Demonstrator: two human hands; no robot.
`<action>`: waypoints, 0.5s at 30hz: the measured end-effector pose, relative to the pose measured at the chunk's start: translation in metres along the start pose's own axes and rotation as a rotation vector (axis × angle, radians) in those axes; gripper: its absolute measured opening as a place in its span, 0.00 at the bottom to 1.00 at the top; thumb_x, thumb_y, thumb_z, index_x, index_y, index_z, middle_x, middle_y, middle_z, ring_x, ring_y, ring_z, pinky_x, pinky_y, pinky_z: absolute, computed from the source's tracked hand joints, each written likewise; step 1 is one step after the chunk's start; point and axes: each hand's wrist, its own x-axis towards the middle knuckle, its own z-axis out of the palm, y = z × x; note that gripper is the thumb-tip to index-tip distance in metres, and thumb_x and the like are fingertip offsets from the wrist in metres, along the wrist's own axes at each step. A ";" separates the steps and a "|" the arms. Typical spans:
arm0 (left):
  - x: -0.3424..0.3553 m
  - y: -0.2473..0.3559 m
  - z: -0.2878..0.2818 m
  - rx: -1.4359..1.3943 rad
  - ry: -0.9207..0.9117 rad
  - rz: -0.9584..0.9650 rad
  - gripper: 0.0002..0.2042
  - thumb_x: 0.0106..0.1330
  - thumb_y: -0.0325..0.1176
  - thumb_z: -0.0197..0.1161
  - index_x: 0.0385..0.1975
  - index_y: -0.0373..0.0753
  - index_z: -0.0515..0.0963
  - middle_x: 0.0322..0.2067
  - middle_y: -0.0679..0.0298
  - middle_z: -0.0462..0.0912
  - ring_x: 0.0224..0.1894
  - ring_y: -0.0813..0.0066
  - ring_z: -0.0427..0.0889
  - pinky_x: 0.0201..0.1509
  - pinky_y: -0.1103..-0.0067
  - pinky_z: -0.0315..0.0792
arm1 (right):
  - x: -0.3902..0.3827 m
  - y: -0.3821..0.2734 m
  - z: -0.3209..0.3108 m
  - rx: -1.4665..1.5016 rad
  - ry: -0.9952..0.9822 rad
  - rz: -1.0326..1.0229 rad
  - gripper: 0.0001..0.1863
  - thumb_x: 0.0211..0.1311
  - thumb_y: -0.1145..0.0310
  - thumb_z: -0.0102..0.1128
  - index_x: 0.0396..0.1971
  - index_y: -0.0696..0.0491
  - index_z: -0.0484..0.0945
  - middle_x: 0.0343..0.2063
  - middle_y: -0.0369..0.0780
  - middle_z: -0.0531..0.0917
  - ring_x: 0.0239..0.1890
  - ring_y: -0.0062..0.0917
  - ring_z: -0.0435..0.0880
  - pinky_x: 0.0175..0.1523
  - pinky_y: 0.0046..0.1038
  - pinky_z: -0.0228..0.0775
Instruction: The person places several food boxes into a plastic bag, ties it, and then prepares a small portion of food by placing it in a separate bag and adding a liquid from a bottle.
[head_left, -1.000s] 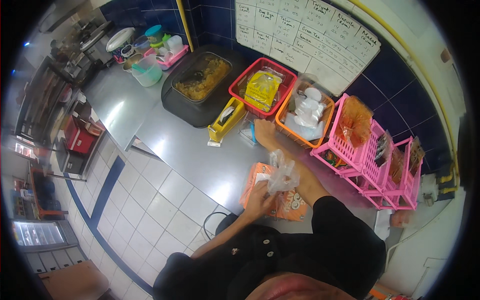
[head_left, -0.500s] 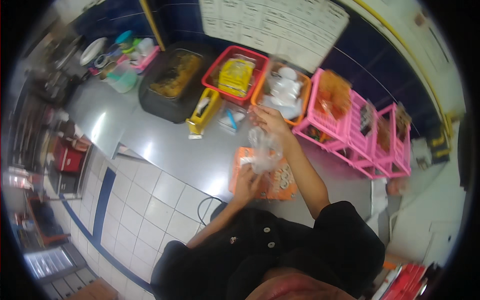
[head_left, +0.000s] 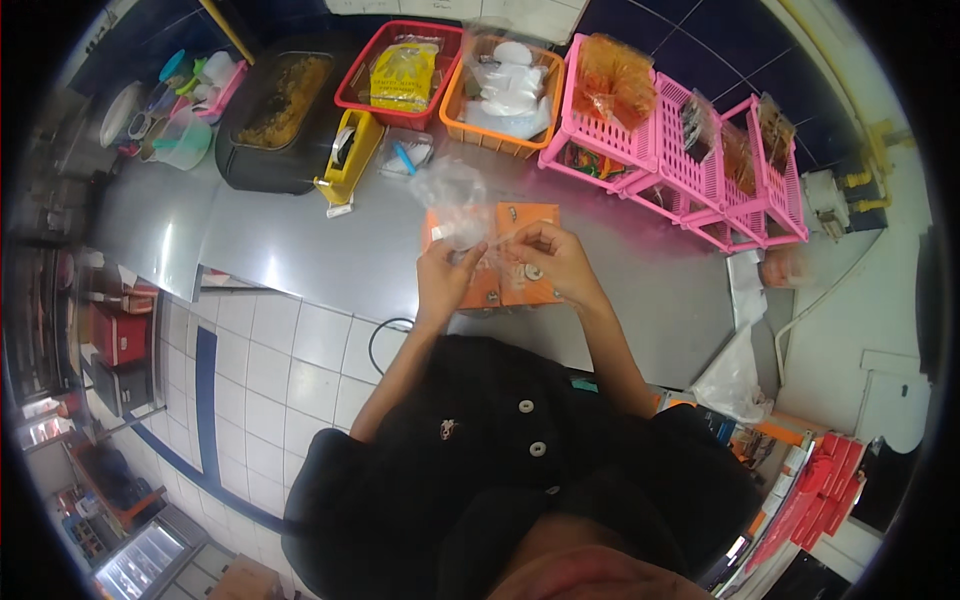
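My left hand pinches the gathered lower end of a clear plastic bag between thumb and fingertips. The bag's puffed part rises beyond the fingers towards the back of the counter. Close by on the right, my right hand is closed in a pinch on what looks like a thin, see-through strand or edge of the same bag. Under both hands lies an orange printed package, flat on the metal counter and partly covered by the bag and my fingers.
Along the wall stand a yellow tape dispenser, a red basket, an orange basket of white bags and pink stacked racks. A dark tray of food sits left on the steel counter.
My right hand has come down from near the orange basket to beside my left hand. The bag now extends beyond my left fingers, and the whole view has shifted.
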 end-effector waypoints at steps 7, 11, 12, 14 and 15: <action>0.029 0.023 -0.027 0.058 -0.365 -0.209 0.12 0.62 0.37 0.74 0.33 0.32 0.85 0.23 0.67 0.82 0.24 0.84 0.75 0.27 0.81 0.68 | -0.006 0.000 0.015 -0.782 -0.067 -0.192 0.09 0.61 0.71 0.66 0.39 0.58 0.83 0.36 0.43 0.86 0.37 0.30 0.85 0.45 0.28 0.77; 0.032 0.027 -0.024 0.289 -0.362 0.002 0.14 0.63 0.39 0.73 0.35 0.32 0.85 0.24 0.60 0.85 0.25 0.73 0.81 0.30 0.73 0.72 | 0.012 0.006 0.025 -0.806 -0.008 -0.367 0.10 0.59 0.70 0.68 0.37 0.60 0.82 0.30 0.43 0.84 0.33 0.29 0.84 0.43 0.28 0.76; 0.029 0.022 -0.024 0.422 -0.323 0.107 0.15 0.63 0.40 0.72 0.36 0.32 0.84 0.26 0.56 0.86 0.25 0.67 0.84 0.31 0.69 0.73 | 0.016 0.010 0.024 -0.864 -0.003 -0.309 0.11 0.59 0.68 0.67 0.38 0.59 0.83 0.33 0.44 0.85 0.37 0.33 0.86 0.45 0.31 0.78; 0.023 0.011 -0.021 0.381 -0.307 0.161 0.15 0.62 0.40 0.71 0.32 0.31 0.83 0.25 0.53 0.85 0.27 0.57 0.84 0.32 0.66 0.74 | 0.021 0.012 0.024 -0.918 0.004 -0.261 0.12 0.59 0.67 0.67 0.38 0.58 0.83 0.36 0.46 0.87 0.41 0.37 0.88 0.47 0.33 0.79; 0.021 0.008 -0.022 0.336 -0.291 0.207 0.15 0.61 0.40 0.70 0.28 0.31 0.82 0.24 0.50 0.84 0.28 0.47 0.83 0.34 0.63 0.74 | 0.022 0.011 0.025 -0.871 0.000 -0.235 0.12 0.58 0.67 0.68 0.39 0.58 0.84 0.36 0.46 0.87 0.40 0.38 0.88 0.47 0.33 0.79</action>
